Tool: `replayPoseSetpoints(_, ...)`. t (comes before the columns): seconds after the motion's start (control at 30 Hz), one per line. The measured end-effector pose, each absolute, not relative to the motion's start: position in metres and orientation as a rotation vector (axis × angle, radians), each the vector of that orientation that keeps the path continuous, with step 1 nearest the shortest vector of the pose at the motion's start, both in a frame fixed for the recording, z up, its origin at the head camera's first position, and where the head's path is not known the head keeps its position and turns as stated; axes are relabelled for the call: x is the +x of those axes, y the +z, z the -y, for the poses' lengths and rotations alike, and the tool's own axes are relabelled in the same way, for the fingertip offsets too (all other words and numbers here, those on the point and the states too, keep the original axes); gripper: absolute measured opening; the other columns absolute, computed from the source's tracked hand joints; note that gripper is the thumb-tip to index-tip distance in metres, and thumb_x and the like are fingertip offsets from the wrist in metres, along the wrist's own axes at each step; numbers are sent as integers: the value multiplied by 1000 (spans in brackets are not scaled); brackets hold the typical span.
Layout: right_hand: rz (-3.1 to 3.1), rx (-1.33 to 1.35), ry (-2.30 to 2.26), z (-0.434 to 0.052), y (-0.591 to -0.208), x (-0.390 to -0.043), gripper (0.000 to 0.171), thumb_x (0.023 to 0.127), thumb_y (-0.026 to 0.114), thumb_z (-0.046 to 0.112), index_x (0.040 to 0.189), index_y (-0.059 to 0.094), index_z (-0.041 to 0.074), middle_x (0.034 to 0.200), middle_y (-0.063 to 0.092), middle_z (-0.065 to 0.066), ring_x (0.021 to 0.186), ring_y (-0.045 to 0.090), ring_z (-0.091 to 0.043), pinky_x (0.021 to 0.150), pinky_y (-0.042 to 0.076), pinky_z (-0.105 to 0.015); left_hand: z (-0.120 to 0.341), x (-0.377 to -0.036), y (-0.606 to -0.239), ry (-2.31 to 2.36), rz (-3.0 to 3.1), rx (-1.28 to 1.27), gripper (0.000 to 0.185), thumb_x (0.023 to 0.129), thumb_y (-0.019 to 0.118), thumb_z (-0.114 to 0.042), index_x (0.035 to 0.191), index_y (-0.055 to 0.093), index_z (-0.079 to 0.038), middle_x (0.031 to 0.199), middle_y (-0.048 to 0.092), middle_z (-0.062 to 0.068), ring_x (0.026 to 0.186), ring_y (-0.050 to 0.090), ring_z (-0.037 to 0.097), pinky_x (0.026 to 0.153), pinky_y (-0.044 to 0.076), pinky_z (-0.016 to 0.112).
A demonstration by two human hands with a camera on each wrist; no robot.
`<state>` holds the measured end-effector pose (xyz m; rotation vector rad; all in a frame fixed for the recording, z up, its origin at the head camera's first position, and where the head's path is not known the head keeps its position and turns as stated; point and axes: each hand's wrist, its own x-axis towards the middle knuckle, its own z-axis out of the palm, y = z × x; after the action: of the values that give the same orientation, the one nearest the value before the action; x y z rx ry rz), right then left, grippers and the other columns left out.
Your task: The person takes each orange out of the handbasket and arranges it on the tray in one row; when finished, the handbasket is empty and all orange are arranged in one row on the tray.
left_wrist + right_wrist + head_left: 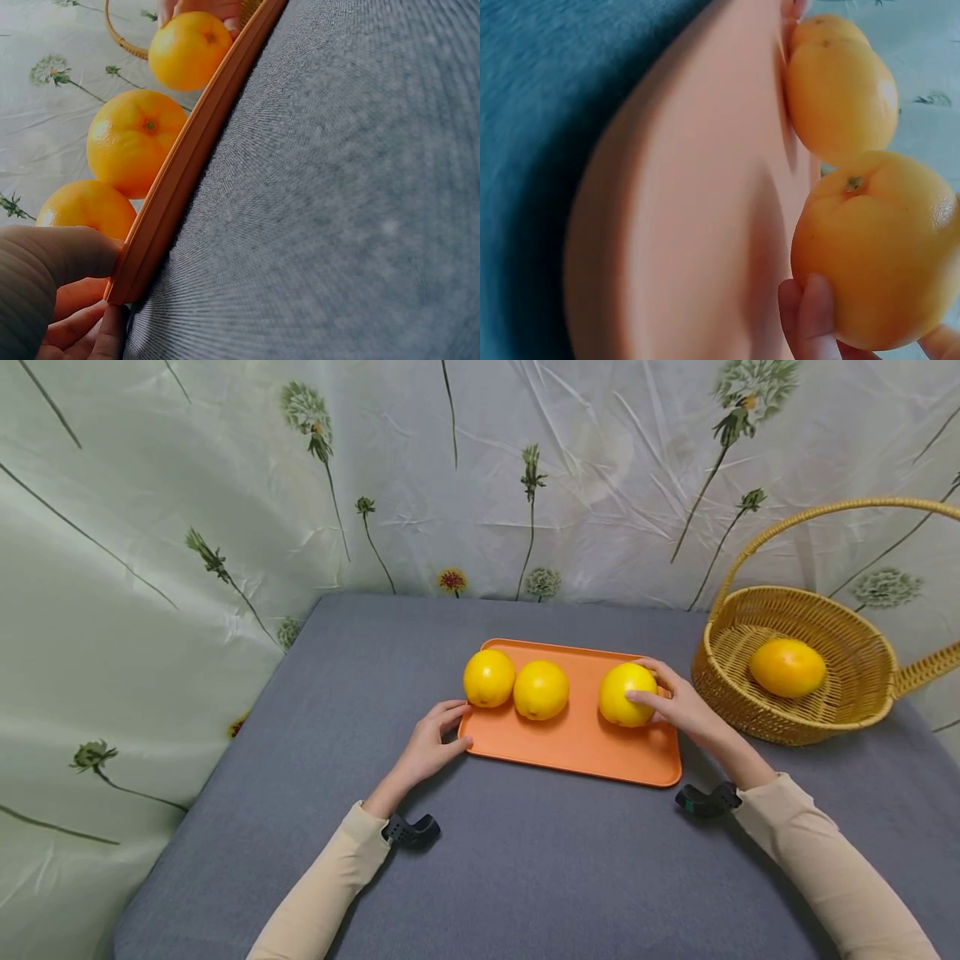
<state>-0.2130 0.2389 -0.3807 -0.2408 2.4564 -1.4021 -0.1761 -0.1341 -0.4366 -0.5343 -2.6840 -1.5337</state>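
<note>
From here my main worry is the orange (627, 694) under my right hand (678, 703). My fingers (643, 697) are curled round its side and top, thumb towards me, but the wrist view shows only a fingertip or two against its lower curve, so I judge the hold as shallow. The skin looks smooth and a bit glossy, and the fruit is round, so if I lift with too light a squeeze it could roll out and bump the middle orange (541, 690) or trundle off the tray (585, 752) onto the bench (525, 860). The tray rim is low and would not stop much.

My left hand (431, 747) rests at the tray's left near corner, fingers loosely bent with the thumb over the rim and the rest tucked beside and under it. If that hold slackens or tips the corner, I judge the light tray could skid on the grey cloth and set all three fruits rolling.

The orange itself sits at the right end of the tray, apart from the other two, which touch each other at the left end (489, 677). It is bright yellow-orange, evenly coloured, with a small dark stem scar (853, 182) and faintly dimpled peel, no bruises that I can see. The basket (862, 710) stands just beside the tray towards the bench's right edge, one more orange (787, 667) already in it.
</note>
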Motion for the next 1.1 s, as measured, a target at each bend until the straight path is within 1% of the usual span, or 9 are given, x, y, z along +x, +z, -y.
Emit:
replayPoseSetpoints(0.1, -2425, -228, -1400, -233, -383, -215, 65, 93, 54, 35, 147, 23, 14, 147, 28, -20, 121, 38, -31, 73, 51, -24, 131, -171, -425, -1533, 2688, -545, 49, 81, 65, 6, 125, 49, 16, 132, 45, 32, 120, 52, 42, 104, 42, 49)
replayPoseSetpoints(0.2, -2412, -213, -1384, -230, -384, -217, 67, 93, 54, 37, 148, 22, 14, 149, 25, -22, 126, 36, -35, 74, 50, -23, 129, -164, -411, -1524, 2697, -562, 47, 81, 64, 6, 124, 49, 18, 131, 45, 34, 119, 52, 44, 102, 43, 50)
replayPoseSetpoints(0.37, -2436, -206, -1329, -225, -384, -220, 68, 91, 55, 42, 148, 25, 18, 149, 26, -18, 123, 37, -34, 73, 50, -25, 127, -160, -400, -1507, 2696, -580, 45, 82, 63, 7, 123, 49, 19, 128, 46, 35, 117, 53, 45, 101, 43, 52)
replayPoseSetpoints(0.47, -2442, -228, -1301, -221, -382, -221, 68, 91, 55, 42, 148, 26, 17, 149, 28, -18, 122, 37, -33, 72, 52, -27, 128, -160, -401, -1505, 2698, -581, 45, 82, 63, 7, 123, 49, 19, 129, 46, 34, 117, 53, 44, 101, 43, 52)
replayPoseSetpoints(0.67, -2478, -310, -1187, -213, -375, -228, 68, 92, 53, 43, 148, 27, 15, 145, 36, -19, 122, 40, -34, 81, 47, -31, 129, -160, -402, -1509, 2698, -574, 46, 82, 64, 6, 124, 49, 18, 130, 46, 34, 118, 53, 44, 101, 43, 50)
replayPoseSetpoints(0.73, -2490, -340, -1159, -211, -373, -229, 68, 92, 53, 42, 148, 27, 15, 143, 39, -20, 122, 41, -35, 81, 45, -30, 129, -160, -402, -1503, 2700, -575, 46, 82, 64, 6, 124, 49, 18, 130, 46, 34, 118, 53, 43, 101, 43, 50)
replayPoseSetpoints(0.8, -2487, -346, -1153, -209, -372, -230, 68, 91, 54, 41, 148, 27, 15, 143, 39, -20, 120, 43, -36, 79, 47, -30, 129, -160, -402, -1504, 2702, -572, 46, 82, 64, 6, 124, 50, 18, 130, 46, 33, 118, 53, 43, 101, 43, 50)
replayPoseSetpoints(1.03, -2417, -324, -1254, -204, -376, -232, 69, 93, 53, 38, 149, 23, 13, 143, 35, -22, 115, 44, -34, 74, 53, -30, 138, -177, -440, -1535, 2679, -575, 49, 83, 67, -3, 127, 52, 8, 133, 48, 25, 121, 53, 36, 103, 44, 47)
replayPoseSetpoints(1.1, -2389, -307, -1280, -205, -377, -232, 70, 93, 51, 39, 150, 20, 12, 143, 34, -22, 113, 44, -32, 73, 54, -29, 137, -178, -440, -1521, 2680, -580, 48, 83, 67, -4, 127, 52, 8, 133, 48, 25, 120, 54, 36, 102, 44, 47)
